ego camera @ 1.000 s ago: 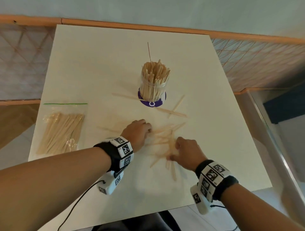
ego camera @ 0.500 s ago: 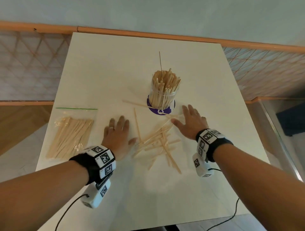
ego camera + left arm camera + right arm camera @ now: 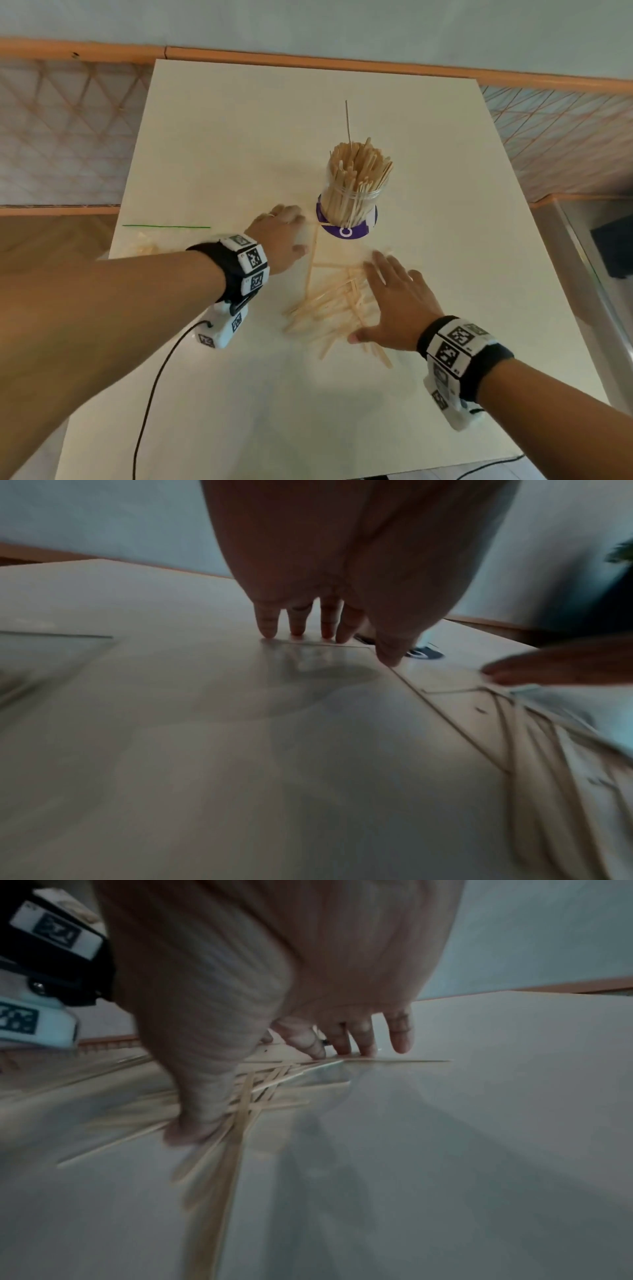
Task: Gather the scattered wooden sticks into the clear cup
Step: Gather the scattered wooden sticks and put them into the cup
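Observation:
A clear cup (image 3: 349, 202) packed with upright wooden sticks stands on a purple disc at the table's middle. A loose pile of wooden sticks (image 3: 329, 301) (image 3: 246, 1093) lies in front of it. My left hand (image 3: 279, 236) (image 3: 325, 631) lies flat, fingers straight, just left of the cup, its fingertips pressing a single stick (image 3: 329, 645) against the table. My right hand (image 3: 394, 301) (image 3: 342, 1047) is spread flat over the right side of the pile, fingertips and thumb touching the sticks.
A clear zip bag (image 3: 147, 243) of more sticks lies at the table's left edge, mostly hidden behind my left forearm. One long thin stick (image 3: 348, 120) pokes high out of the cup. A black cable (image 3: 154, 387) hangs from the left wrist camera. A railing runs behind the white table (image 3: 239, 120).
My left hand has moved forward and right to beside the cup. My right hand has drawn back from near the cup onto the pile's right side. The head view shifted.

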The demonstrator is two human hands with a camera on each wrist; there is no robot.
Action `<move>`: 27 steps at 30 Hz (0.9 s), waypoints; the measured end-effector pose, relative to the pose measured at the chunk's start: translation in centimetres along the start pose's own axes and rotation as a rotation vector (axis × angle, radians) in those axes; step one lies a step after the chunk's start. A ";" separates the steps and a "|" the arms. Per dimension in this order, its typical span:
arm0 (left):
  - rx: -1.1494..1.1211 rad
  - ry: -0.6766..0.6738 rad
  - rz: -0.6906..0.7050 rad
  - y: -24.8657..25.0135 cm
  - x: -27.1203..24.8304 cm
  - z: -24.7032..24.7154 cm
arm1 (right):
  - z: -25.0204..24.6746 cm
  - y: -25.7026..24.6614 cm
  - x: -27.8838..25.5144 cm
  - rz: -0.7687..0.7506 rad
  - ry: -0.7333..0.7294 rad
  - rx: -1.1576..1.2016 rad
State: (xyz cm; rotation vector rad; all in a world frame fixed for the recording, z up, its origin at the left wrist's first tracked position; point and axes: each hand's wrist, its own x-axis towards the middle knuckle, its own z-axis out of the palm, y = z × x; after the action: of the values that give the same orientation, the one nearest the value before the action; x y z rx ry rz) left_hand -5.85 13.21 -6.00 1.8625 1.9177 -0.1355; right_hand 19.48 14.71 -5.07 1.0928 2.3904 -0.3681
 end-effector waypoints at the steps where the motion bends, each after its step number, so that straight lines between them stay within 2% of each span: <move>1: 0.019 0.028 0.023 0.4 -0.9 0.3 | 0.3 -0.1 -0.2 -0.012 0.039 -0.015; 4: 0.032 0.076 0.068 2.1 -3.6 1.9 | 1.0 -0.7 -0.5 -0.060 0.190 -0.015; 7: -0.016 0.023 0.087 4.0 -5.4 3.1 | 1.4 -1.3 -0.2 -0.125 0.292 0.102; 10: -0.042 -0.009 0.126 5.5 -6.2 4.0 | 1.7 -1.9 0.3 -0.181 0.331 0.207; 14: -0.090 0.026 0.125 6.2 -7.1 5.3 | 1.1 -1.2 -0.2 -0.172 0.332 0.200; 18: -0.208 0.078 0.159 5.6 -7.4 5.8 | 0.6 0.7 -0.7 -0.160 0.201 0.062; 21: -0.253 0.063 0.124 5.5 -7.0 5.3 | 1.2 0.6 -0.2 -0.219 0.264 0.147; 23: -0.231 0.035 0.098 5.7 -6.8 5.0 | 1.3 -0.2 0.0 -0.228 0.286 0.191; 27: -0.044 -0.049 0.112 6.8 -6.7 4.6 | 0.9 -1.7 0.4 -0.238 0.202 0.175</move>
State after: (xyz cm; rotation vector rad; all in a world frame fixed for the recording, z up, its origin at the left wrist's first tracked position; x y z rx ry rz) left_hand 1.78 5.81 -5.82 1.9140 1.7652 -0.1011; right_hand 18.22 13.50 -5.93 0.9594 2.7208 -0.5823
